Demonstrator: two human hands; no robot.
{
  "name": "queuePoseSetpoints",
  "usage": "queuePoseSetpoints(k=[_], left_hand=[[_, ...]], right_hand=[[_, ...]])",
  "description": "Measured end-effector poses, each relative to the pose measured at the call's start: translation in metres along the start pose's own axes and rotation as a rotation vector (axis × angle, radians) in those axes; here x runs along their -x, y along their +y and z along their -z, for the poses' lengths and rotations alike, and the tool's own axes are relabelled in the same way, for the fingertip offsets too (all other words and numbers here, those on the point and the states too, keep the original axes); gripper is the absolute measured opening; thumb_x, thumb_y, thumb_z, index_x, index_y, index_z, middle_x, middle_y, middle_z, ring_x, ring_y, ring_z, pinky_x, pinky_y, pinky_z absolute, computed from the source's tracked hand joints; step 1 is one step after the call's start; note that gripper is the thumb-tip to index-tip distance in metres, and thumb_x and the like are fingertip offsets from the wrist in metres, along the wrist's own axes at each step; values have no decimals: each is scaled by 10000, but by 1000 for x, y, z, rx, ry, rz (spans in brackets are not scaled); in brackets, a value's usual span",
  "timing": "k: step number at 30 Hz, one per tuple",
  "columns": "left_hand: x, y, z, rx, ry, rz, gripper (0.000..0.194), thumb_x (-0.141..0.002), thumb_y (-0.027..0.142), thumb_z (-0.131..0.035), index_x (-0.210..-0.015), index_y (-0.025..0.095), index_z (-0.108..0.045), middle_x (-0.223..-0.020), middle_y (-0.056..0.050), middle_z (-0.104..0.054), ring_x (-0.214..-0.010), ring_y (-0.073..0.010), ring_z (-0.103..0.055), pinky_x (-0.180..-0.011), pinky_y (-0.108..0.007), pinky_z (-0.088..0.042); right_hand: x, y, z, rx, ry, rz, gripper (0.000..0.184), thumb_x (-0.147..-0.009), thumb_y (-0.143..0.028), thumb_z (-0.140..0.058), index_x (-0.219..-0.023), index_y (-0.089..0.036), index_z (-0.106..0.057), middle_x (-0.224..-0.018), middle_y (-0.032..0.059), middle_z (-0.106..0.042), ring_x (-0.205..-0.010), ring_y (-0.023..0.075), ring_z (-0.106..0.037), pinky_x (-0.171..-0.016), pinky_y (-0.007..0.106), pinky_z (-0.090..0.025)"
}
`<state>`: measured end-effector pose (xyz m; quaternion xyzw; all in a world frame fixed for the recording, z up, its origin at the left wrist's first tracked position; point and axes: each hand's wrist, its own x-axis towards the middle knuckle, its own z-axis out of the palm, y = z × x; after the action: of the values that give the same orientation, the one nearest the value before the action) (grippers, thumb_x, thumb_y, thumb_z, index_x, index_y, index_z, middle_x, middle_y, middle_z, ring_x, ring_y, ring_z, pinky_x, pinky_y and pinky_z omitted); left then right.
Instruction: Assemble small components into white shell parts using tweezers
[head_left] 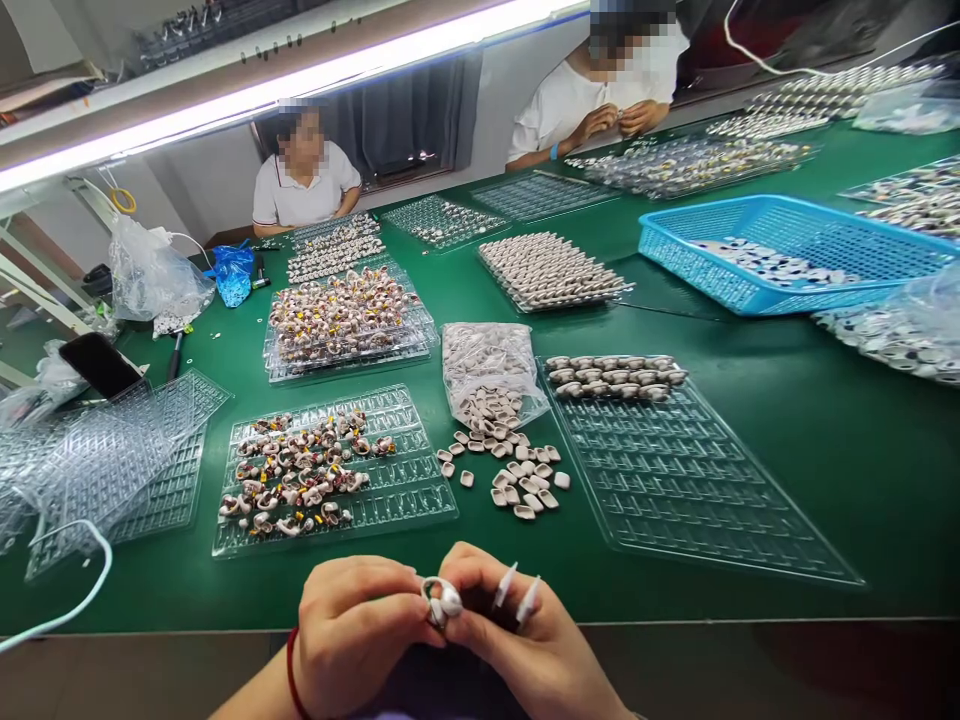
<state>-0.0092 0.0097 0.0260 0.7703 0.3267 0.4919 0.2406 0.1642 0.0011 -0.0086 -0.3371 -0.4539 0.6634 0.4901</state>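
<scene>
At the near edge of the green table my left hand (356, 625) and my right hand (517, 635) meet, both pinched on one small white shell-shaped part (442, 601). A red string circles my left wrist. Just beyond my hands lies a loose pile of small beige shells (517, 475) spilling from a clear bag (487, 365). To the left sits a clear tray (405, 490) with several assembled parts. To the right a clear grid tray (690, 480) holds rows of beige shells along its far edge.
Stacked empty clear trays (112, 460) and a white cable (67, 600) lie at left. A blue basket (787, 250) stands at right. More filled trays (345, 320) cover the middle. Two other people sit at the far side, one handling parts.
</scene>
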Motion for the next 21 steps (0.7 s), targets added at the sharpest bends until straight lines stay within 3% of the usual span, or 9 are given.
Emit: queuePoseSetpoints(k=[5, 21], left_hand=[[-5, -4, -1, -129, 1, -220, 55, -821, 165, -716, -872, 161, -735, -729, -68, -784, -648, -169, -748, -661, -229, -606], [-6, -2, 7, -224, -103, -293, 73, -909, 198, -618, -894, 147, -668, -787, -59, -787, -717, -144, -756, -745, -208, -599]], right_hand=[[0, -2, 1, 49, -6, 22, 267, -793, -421, -728, -691, -177, -693, -673, 2, -546, -606, 129, -500, -570, 236, -408], [2, -12, -3, 47, -27, 47, 214, -817, -367, -709, -712, -181, -685, -685, 2, -557, -603, 126, -519, -578, 227, -450]])
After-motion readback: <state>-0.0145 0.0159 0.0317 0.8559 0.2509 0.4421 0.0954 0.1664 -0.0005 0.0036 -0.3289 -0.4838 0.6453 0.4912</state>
